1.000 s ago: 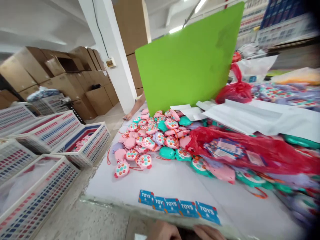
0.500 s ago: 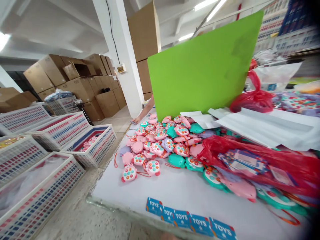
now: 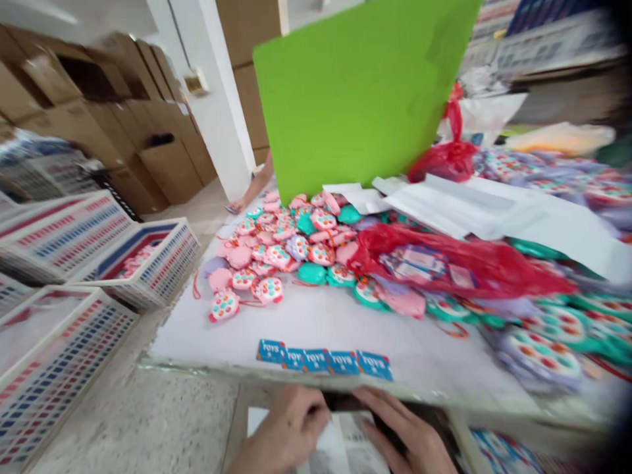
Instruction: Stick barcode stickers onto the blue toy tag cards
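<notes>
Below the table's front edge, my left hand (image 3: 289,428) is closed, its fingers curled in at the left side of a white printed paper (image 3: 343,444). My right hand (image 3: 407,431) lies over the paper's right side with fingers stretched and apart. Both hands are slightly blurred, and the paper's lower part is cut off by the frame. Just beyond them on the table edge lies an overlapping row of blue cards marked TOYS (image 3: 316,360). Past the cards is a heap of animal-shaped pop-button toys (image 3: 278,257) in pink, teal and purple with cord loops.
A red plastic bag (image 3: 503,263) with printed packets lies on the toys, beside white sheets (image 3: 474,204). A green board (image 3: 365,99) stands upright behind. Another person's arm (image 3: 257,184) shows at its left. White crates (image 3: 168,263) stand on the floor at left.
The view has tilted down and shifted, bringing both my hands and the printed paper into sight below the table edge. The toys and cards keep their places on the table.
</notes>
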`<state>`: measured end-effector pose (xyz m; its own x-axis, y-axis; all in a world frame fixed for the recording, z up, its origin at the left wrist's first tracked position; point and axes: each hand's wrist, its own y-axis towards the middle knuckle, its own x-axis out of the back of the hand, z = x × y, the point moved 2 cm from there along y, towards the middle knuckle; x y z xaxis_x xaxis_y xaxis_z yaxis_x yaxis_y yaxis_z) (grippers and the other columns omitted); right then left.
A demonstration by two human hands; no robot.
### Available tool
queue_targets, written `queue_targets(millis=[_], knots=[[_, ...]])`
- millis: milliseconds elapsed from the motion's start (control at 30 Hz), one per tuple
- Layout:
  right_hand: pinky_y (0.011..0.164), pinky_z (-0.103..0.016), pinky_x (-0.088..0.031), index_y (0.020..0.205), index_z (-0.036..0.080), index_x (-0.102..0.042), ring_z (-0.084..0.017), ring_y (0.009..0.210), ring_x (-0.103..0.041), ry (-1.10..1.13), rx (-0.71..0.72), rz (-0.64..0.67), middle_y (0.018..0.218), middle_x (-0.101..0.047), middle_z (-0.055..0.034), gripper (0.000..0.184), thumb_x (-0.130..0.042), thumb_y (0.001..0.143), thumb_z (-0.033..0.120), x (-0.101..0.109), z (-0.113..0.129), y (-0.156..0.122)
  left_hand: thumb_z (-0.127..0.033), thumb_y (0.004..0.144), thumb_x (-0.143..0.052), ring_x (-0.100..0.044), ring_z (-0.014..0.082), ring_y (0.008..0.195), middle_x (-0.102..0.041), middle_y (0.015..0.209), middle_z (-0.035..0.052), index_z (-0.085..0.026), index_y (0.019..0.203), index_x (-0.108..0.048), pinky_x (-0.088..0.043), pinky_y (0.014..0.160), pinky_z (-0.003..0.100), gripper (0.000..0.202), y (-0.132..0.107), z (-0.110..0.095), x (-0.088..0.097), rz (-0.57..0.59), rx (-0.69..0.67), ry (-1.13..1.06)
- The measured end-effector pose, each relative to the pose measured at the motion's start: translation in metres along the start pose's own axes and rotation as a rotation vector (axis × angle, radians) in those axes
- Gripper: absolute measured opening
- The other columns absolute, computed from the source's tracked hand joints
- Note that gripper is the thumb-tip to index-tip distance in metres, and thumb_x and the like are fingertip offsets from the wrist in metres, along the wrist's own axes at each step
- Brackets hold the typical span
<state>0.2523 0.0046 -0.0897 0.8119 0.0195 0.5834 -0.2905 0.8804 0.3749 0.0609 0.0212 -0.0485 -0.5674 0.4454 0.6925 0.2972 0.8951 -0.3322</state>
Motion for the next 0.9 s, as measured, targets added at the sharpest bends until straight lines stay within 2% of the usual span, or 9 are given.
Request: queue_targets(millis=[167,367,400,467,600,700,767,833,900], knots=[[0.076,-0.020,-0.054,0.094,0.023,-0.063,-0.015,0.087,-0.062,0.033,0.047,-0.019,0.096,-0.064,-0.0052,0.017,-0.047,0.087,0.019,0.003,0.007,-0.003,-0.018,0.079,-0.043,-0.044,0.0103,0.059,-0.048,0.057,-0.0042,-0.015,0.064,-0.058,-0.026,0.054,0.022,0.021,0.003,-0.008,0.003,0.085,-0.052,-0.027],[0.080,-0.024,-0.052,0.090,0.022,-0.060,-0.017,0.093,-0.059,0.029,0.127,-0.034,0.098,-0.062,-0.0060,0.013,-0.050,0.085,0.014,0.012,0.021,-0.005,-0.018,0.079,-0.043,-0.045,0.0105,0.057,-0.048,0.055,-0.0037,-0.015,0.062,-0.056,-0.025,0.052,0.023,0.022,0.009,-0.005,-0.004,0.075,-0.047,0.036],[0.079,-0.024,-0.051,0.088,0.022,-0.060,-0.017,0.094,-0.059,0.041,0.103,-0.032,0.098,-0.062,-0.0057,0.012,-0.050,0.084,0.016,0.016,0.021,-0.003,-0.017,0.080,-0.043,-0.046,0.0111,0.057,-0.050,0.056,-0.0030,-0.015,0.063,-0.056,-0.026,0.053,0.023,0.022,0.010,-0.003,-0.007,0.065,-0.055,0.063],[0.078,-0.024,-0.051,0.082,0.023,-0.060,-0.017,0.093,-0.059,0.061,-0.043,-0.040,0.098,-0.062,-0.0052,0.010,-0.050,0.085,0.021,0.025,0.012,0.003,-0.016,0.081,-0.041,-0.050,0.0129,0.060,-0.055,0.060,-0.0009,-0.015,0.065,-0.056,-0.029,0.056,0.024,0.022,0.011,0.000,-0.015,0.049,-0.079,0.117],[0.083,-0.034,-0.047,0.077,0.022,-0.061,-0.021,0.095,-0.059,0.061,-0.392,-0.045,0.105,-0.060,-0.0072,0.017,-0.049,0.083,0.033,0.036,-0.034,0.021,-0.014,0.084,-0.036,-0.053,0.0178,0.070,-0.059,0.072,0.0039,-0.016,0.069,-0.055,-0.038,0.064,0.029,0.024,0.014,-0.001,-0.039,0.024,-0.204,0.246],[0.087,-0.038,-0.044,0.076,0.022,-0.062,-0.024,0.099,-0.057,0.061,-0.449,0.017,0.109,-0.059,-0.0090,0.019,-0.050,0.080,0.036,0.037,-0.066,0.034,-0.010,0.081,-0.037,-0.054,0.0199,0.073,-0.058,0.076,0.0051,-0.016,0.072,-0.054,-0.044,0.069,0.033,0.019,0.019,-0.005,-0.059,-0.031,-0.375,0.409],[0.089,-0.039,-0.042,0.074,0.021,-0.063,-0.024,0.101,-0.055,0.054,-0.444,0.033,0.109,-0.060,-0.0097,0.020,-0.050,0.080,0.036,0.036,-0.076,0.038,-0.005,0.075,-0.041,-0.055,0.0215,0.084,-0.060,0.088,0.0072,-0.016,0.076,-0.055,-0.046,0.077,0.035,0.017,0.025,-0.003,-0.071,-0.092,-0.481,0.468],[0.088,-0.038,-0.043,0.074,0.021,-0.062,-0.024,0.102,-0.055,0.051,-0.436,0.035,0.107,-0.061,-0.0098,0.022,-0.049,0.080,0.037,0.035,-0.078,0.040,-0.006,0.072,-0.044,-0.052,0.0245,0.102,-0.058,0.108,0.0107,-0.014,0.079,-0.056,-0.044,0.086,0.037,0.016,0.032,0.003,-0.080,-0.207,-0.566,0.513],[0.087,-0.035,-0.045,0.076,0.022,-0.062,-0.023,0.101,-0.057,0.066,-0.425,0.032,0.106,-0.063,-0.0087,0.023,-0.047,0.082,0.039,0.033,-0.074,0.036,-0.010,0.075,-0.044,-0.047,0.0272,0.112,-0.052,0.123,0.0126,-0.014,0.079,-0.057,-0.044,0.088,0.039,0.014,0.038,0.012,-0.085,-0.375,-0.635,0.573]])
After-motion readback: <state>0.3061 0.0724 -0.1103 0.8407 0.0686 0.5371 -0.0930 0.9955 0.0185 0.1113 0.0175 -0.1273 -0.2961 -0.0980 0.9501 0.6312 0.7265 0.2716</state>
